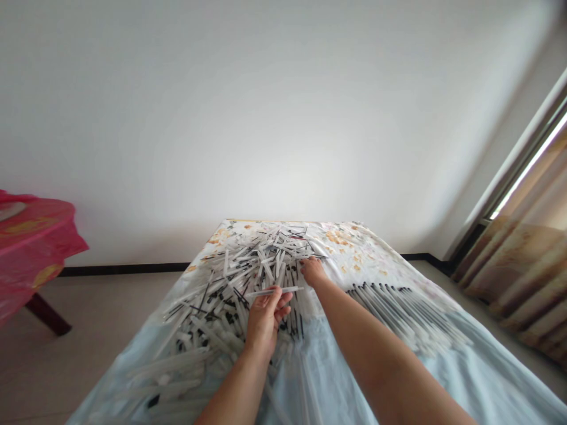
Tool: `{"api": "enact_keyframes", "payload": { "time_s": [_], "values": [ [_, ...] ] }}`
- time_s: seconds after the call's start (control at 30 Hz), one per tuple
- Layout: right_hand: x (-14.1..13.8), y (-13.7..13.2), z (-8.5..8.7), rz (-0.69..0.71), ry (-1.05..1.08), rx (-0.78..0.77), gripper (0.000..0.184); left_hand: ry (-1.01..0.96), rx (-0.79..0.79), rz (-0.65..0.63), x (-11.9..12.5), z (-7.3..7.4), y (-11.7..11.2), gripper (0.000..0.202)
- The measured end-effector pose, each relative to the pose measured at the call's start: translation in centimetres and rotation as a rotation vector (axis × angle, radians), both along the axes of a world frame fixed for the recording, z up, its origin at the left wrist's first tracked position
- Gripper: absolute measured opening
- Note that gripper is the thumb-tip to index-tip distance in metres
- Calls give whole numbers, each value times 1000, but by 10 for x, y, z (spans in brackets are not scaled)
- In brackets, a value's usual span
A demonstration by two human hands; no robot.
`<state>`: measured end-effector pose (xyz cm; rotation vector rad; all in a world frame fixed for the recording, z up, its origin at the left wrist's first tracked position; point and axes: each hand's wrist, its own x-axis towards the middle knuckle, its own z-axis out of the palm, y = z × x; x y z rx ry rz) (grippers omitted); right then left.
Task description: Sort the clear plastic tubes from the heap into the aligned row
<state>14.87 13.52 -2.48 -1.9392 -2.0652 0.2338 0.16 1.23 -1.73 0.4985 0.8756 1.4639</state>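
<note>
A big loose heap of clear pen barrels and black-tipped refills (pixel 239 277) covers the middle and left of a cloth-covered table (pixel 354 248). My left hand (pixel 266 316) is raised over the heap, palm toward me, with its fingers closed on one clear pen tube (pixel 277 291) that points right. My right hand (pixel 312 270) reaches farther out, knuckles up, with its fingertips down in the far side of the heap; what they touch or grip is hidden. A tidy row of assembled pens (pixel 407 313) lies to the right of my right forearm.
The table cloth is pale blue near me and floral at the far end. A white wall rises behind the table. A table under a red plastic cover (pixel 31 248) stands at the left. Curtains (pixel 522 277) hang at the right over a tiled floor.
</note>
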Motion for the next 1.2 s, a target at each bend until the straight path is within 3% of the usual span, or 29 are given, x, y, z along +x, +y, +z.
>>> {"api": "enact_keyframes", "payload": {
  "time_s": [0.17,0.33,0.57,0.67,0.77,0.97,1.1,1.2],
  "values": [
    [1,-27,2,33,50,-18,25,-23,38,-4,-1,2,1,24],
    [1,-78,6,119,107,-37,24,-28,71,-20,-2,6,2,23],
    [1,-138,11,370,371,-50,29,2,111,-37,-1,8,1,25],
    [7,-151,17,335,478,-31,29,22,130,-37,0,8,0,26],
    [18,-161,27,219,370,25,23,32,142,-47,1,9,-2,28],
    [28,-180,35,267,165,-173,19,35,157,-54,1,9,-5,30],
    [20,-182,28,326,318,-261,15,44,153,-51,0,9,-5,31],
    [21,-181,28,282,407,-322,20,46,160,-53,0,10,-4,30]
  ]
}}
